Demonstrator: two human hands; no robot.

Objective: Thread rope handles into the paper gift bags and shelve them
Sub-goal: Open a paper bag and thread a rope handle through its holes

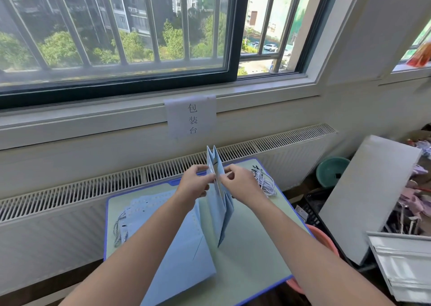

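Head view: both hands work at the top edge of a folded light-blue paper bag (220,203) held upright over the worktop (254,254). The left hand (194,184) and right hand (240,184) each pinch near its rim — whether a rope end is between the fingers I cannot tell. Flat bags (163,224) lie at the left, one apparently already roped; a bundle of rope handles (264,181) waits at the right. So threading looks early, and shelving is not yet begun.
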